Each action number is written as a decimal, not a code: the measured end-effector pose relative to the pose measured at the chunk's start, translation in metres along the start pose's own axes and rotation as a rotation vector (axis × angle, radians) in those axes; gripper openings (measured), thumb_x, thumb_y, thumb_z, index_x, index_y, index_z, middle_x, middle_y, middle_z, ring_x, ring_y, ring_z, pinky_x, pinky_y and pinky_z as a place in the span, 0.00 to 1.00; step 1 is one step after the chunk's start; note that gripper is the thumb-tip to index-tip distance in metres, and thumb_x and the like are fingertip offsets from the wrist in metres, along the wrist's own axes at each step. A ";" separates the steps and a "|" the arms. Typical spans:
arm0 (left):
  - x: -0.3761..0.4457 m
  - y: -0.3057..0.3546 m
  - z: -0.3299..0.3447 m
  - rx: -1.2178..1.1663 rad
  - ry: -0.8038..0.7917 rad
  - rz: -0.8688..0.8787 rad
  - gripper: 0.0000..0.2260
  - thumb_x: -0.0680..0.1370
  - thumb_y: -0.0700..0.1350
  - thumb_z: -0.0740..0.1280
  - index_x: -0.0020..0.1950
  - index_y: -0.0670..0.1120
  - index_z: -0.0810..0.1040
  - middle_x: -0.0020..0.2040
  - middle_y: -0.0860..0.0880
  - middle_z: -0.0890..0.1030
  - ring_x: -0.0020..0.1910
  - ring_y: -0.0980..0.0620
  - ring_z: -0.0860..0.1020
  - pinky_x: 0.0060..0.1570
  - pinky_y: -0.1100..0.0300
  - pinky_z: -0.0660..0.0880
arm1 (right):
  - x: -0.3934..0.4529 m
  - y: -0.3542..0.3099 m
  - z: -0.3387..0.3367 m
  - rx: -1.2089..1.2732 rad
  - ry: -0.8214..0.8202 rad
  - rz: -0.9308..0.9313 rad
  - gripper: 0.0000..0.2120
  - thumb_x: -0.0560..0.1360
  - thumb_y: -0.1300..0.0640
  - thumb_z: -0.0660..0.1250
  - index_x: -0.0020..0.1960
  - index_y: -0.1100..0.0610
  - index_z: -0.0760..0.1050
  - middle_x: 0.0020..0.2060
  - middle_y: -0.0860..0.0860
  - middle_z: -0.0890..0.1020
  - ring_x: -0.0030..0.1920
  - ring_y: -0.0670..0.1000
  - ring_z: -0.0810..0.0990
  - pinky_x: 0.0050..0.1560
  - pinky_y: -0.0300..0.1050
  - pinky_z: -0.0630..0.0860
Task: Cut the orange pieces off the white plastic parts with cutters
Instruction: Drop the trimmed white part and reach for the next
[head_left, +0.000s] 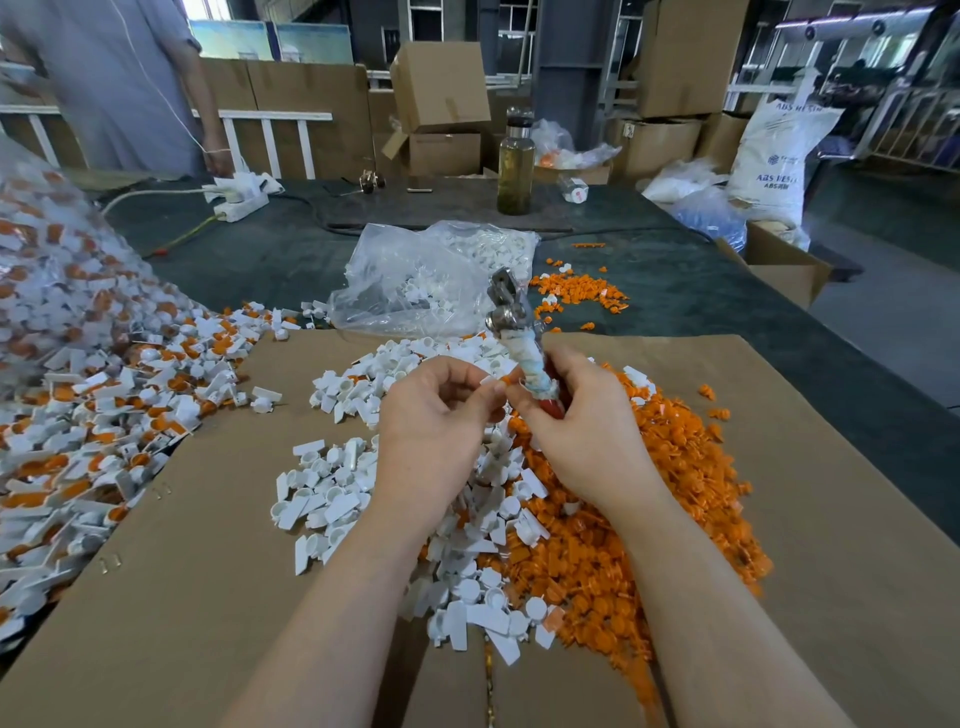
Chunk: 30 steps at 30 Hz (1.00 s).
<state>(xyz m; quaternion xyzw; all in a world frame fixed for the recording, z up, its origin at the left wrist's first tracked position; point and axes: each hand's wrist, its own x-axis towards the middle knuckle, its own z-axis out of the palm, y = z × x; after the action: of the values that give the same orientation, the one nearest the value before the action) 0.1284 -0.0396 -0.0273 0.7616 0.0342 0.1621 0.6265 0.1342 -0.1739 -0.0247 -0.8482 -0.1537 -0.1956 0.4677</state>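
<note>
Nearest you: both forearms reach fwd over a cardboard sheet (831, 467) on the bench. White plastic parts (332, 499), already trimmed, lie piled under and left of your wrists; cut orange pieces (649, 499) heap to the right.

Your left hand (434, 415) pinches one small white part (493, 378) betw. thumb and fingertips, held up at centre. Your right hand (576, 415) curls round the cutters (511, 306), gripping the wrapped handles. Their long axis runs up and away from you, metal head tilted slightly left, above and just beyond the pinched part. Can't tell if the blades are apart.

Key relation: the part sits just left of the handles, below the head, so it likely has to rise to meet the blades. The left hand is nearer to it.

Farther left: a big heap of uncut white-and-orange parts (93, 374). Beyond the hands: a clear bag (436, 275) of white parts, then a bottle (516, 166).
</note>
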 end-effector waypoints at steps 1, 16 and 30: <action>0.000 0.000 0.000 0.001 0.007 0.010 0.06 0.75 0.42 0.75 0.39 0.49 0.80 0.34 0.51 0.84 0.34 0.56 0.83 0.34 0.67 0.78 | 0.000 0.000 -0.001 0.013 -0.013 0.008 0.05 0.76 0.56 0.70 0.51 0.52 0.76 0.39 0.41 0.79 0.41 0.38 0.78 0.38 0.28 0.70; 0.010 -0.001 -0.016 -0.298 0.071 0.089 0.05 0.77 0.35 0.70 0.43 0.43 0.79 0.33 0.52 0.83 0.32 0.60 0.82 0.35 0.71 0.75 | -0.001 0.005 -0.021 -0.052 -0.416 0.106 0.10 0.75 0.54 0.70 0.54 0.54 0.76 0.45 0.47 0.81 0.45 0.48 0.79 0.49 0.52 0.76; 0.010 -0.002 -0.020 -0.380 -0.006 0.108 0.04 0.77 0.35 0.68 0.43 0.42 0.78 0.32 0.54 0.82 0.32 0.60 0.81 0.38 0.69 0.76 | -0.003 0.003 -0.014 -0.117 -0.410 0.073 0.07 0.73 0.55 0.64 0.48 0.54 0.78 0.39 0.50 0.81 0.40 0.50 0.79 0.42 0.53 0.76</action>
<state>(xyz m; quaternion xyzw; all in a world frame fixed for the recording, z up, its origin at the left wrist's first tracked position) 0.1326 -0.0176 -0.0243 0.6309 -0.0397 0.1968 0.7494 0.1299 -0.1882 -0.0216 -0.9009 -0.2030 -0.0105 0.3835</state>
